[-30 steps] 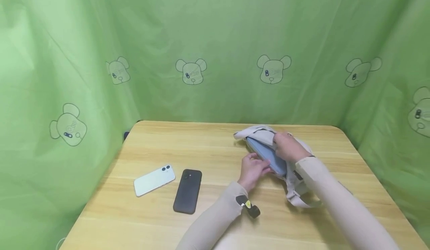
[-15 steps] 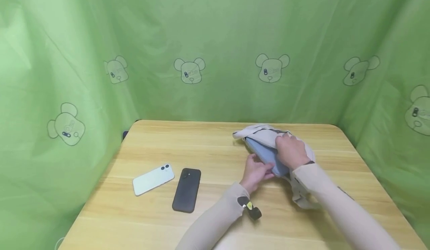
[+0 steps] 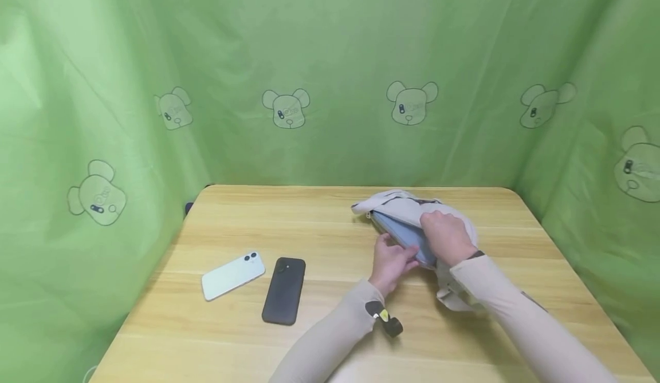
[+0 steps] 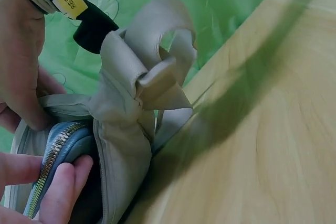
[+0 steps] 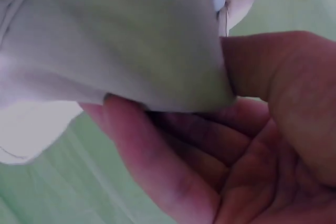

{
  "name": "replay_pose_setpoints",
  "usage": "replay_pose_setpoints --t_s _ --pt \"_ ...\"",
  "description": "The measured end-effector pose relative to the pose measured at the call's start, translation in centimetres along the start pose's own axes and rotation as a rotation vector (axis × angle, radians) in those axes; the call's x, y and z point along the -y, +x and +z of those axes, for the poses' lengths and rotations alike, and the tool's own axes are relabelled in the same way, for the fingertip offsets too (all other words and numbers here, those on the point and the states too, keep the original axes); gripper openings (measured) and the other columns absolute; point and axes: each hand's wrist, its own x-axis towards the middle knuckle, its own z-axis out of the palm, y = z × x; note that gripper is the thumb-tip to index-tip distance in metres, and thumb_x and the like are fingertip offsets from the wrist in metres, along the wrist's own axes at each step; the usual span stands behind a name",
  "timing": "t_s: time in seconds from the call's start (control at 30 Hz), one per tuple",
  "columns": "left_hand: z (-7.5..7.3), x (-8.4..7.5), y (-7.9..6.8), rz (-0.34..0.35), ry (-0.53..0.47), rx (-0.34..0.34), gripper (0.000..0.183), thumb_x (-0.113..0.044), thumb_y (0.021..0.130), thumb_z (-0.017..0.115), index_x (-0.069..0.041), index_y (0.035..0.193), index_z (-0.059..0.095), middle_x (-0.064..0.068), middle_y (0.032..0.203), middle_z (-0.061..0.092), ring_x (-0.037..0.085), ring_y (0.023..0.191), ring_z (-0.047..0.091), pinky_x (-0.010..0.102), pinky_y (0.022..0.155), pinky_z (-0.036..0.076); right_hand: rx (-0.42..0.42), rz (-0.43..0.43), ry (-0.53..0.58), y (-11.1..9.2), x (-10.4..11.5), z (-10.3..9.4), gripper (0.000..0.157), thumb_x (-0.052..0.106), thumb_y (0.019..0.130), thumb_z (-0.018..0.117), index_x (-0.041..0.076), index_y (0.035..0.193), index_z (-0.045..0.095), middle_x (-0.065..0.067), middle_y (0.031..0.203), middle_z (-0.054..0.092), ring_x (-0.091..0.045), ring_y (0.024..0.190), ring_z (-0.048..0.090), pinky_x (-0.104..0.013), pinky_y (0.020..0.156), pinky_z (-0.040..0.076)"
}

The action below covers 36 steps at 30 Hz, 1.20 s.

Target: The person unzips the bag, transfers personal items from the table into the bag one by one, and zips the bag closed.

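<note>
A light grey fabric bag [image 3: 399, 208] with a strap [image 4: 123, 59] lies at the right of the table. In its opening sits a blue zippered pouch [image 3: 399, 230], partly covered by the bag. My left hand [image 3: 389, 263] pinches the pouch's near edge; in the left wrist view, thumb and fingers lie on either side of its metal zipper [image 4: 58, 148]. With curled fingers, my right hand [image 3: 447, 237] grips the bag's edge. The right wrist view shows the fabric [image 5: 152, 40] between that hand's thumb and fingers. What else the bag holds is hidden.
A white phone [image 3: 233, 275] and a black phone [image 3: 283, 291] lie camera side up on the left half of the wooden table [image 3: 216, 348]. Green curtains [image 3: 340, 39] with bear-head prints surround the table's back and sides.
My right hand has come slightly nearer with the bag's edge, which covers a little more of the blue pouch. The strap at the near end has shifted. My left hand keeps its pinch.
</note>
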Motion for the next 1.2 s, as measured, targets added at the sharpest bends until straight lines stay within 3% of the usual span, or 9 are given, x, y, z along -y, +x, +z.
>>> replay_pose_setpoints --t_s 0.23,0.43,0.57,0.7,0.8,0.97,1.07,1.2 --pt "0.2 0.3 -0.1 0.039 0.001 -0.039 0.075 0.005 0.08 0.08 -0.007 0.143 0.041 0.012 0.095 0.067 0.017 0.067 0.066 0.028 0.063 0.064 0.044 -0.043 0.136 -0.3 -0.1 -0.3 0.015 -0.012 0.073 0.068 -0.006 0.085 0.061 -0.023 0.081 0.066 -0.035 0.069 0.064 -0.05 0.064 0.058" --pt "0.2 -0.1 0.1 0.046 0.015 -0.097 0.073 0.003 0.079 0.082 -0.011 0.14 0.045 0.011 0.097 0.069 0.018 0.071 0.069 0.031 0.066 0.066 0.123 0.04 0.257 0.1 -0.5 -0.8 0.013 -0.01 0.076 0.066 -0.007 0.088 0.061 -0.02 0.078 0.064 -0.028 0.066 0.06 -0.04 0.058 0.056" --pt "0.0 -0.3 0.3 0.02 0.005 -0.059 0.08 0.0 0.082 0.081 -0.005 0.149 0.038 0.013 0.103 0.068 0.02 0.076 0.072 0.032 0.069 0.066 0.101 0.08 0.198 0.5 -0.7 -0.6 0.013 -0.003 0.077 0.07 -0.003 0.087 0.063 -0.019 0.081 0.066 -0.03 0.069 0.061 -0.045 0.059 0.056" --pt "-0.1 -0.1 0.3 -0.011 -0.005 -0.031 0.088 -0.002 0.085 0.079 -0.001 0.157 0.029 0.013 0.102 0.07 0.019 0.073 0.071 0.032 0.068 0.066 0.063 0.064 0.079 1.4 -0.3 0.0 0.026 0.004 0.079 0.07 -0.007 0.102 0.064 -0.026 0.096 0.067 -0.041 0.082 0.064 -0.058 0.066 0.059" --pt "-0.1 0.0 0.3 -0.02 0.009 -0.014 0.088 0.0 0.086 0.076 -0.001 0.158 0.027 0.012 0.098 0.072 0.017 0.065 0.069 0.033 0.066 0.066 0.039 0.029 0.021 2.5 0.4 0.3 0.027 0.005 0.081 0.068 -0.008 0.105 0.064 -0.028 0.099 0.068 -0.045 0.083 0.066 -0.061 0.068 0.059" --pt "-0.1 0.0 0.1 -0.043 0.01 0.004 0.088 0.007 0.083 0.072 -0.004 0.158 0.028 0.013 0.095 0.073 0.018 0.061 0.069 0.038 0.065 0.066 0.112 -0.017 -0.017 3.0 1.2 -0.1 0.021 0.0 0.078 0.072 -0.006 0.096 0.062 -0.026 0.089 0.069 -0.043 0.075 0.067 -0.058 0.067 0.06" --pt "-0.2 -0.2 0.0 -0.039 -0.007 0.01 0.088 0.007 0.084 0.073 -0.004 0.158 0.027 0.015 0.095 0.073 0.02 0.064 0.072 0.037 0.067 0.067 0.175 0.018 -0.001 2.4 0.8 -0.2 0.033 0.0 0.081 0.069 -0.012 0.11 0.058 -0.032 0.094 0.068 -0.047 0.079 0.067 -0.059 0.072 0.06" --pt "-0.2 -0.5 0.0 -0.026 -0.037 0.01 0.087 0.007 0.083 0.074 -0.005 0.157 0.029 0.015 0.097 0.073 0.023 0.071 0.075 0.036 0.069 0.067 0.248 0.111 0.009 1.5 -0.7 -0.1 0.058 0.001 0.086 0.061 -0.019 0.137 0.041 -0.04 0.106 0.065 -0.053 0.087 0.067 -0.06 0.074 0.059"
